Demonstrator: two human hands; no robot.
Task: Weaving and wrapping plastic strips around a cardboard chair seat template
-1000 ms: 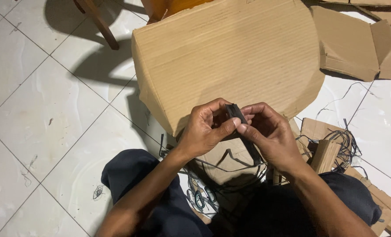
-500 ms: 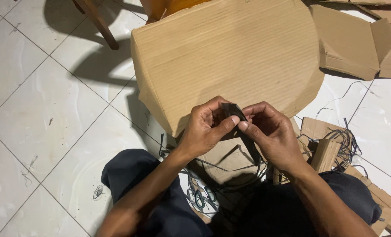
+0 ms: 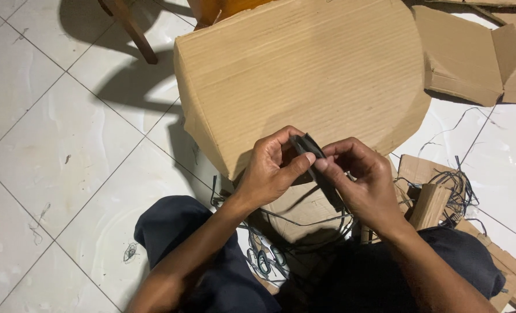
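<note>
A short black band, folded into a loop, is pinched between both hands just above my lap. My left hand grips its left side with thumb and fingers. Fingertips of my right hand press its right side, and a dark strip runs down from there under the palm. Both hands hover at the near edge of a large rounded cardboard piece standing on the tiled floor.
Black cords trail over a smaller cardboard sheet between my knees. Scissors lie on the floor by my left leg. Cardboard scraps and tangled wire sit at right, a folded carton at far right, a wooden chair leg top left.
The hands have stayed in place. The fingers have worked the black band slightly, so its loop now stands a bit more open between the thumbs.
</note>
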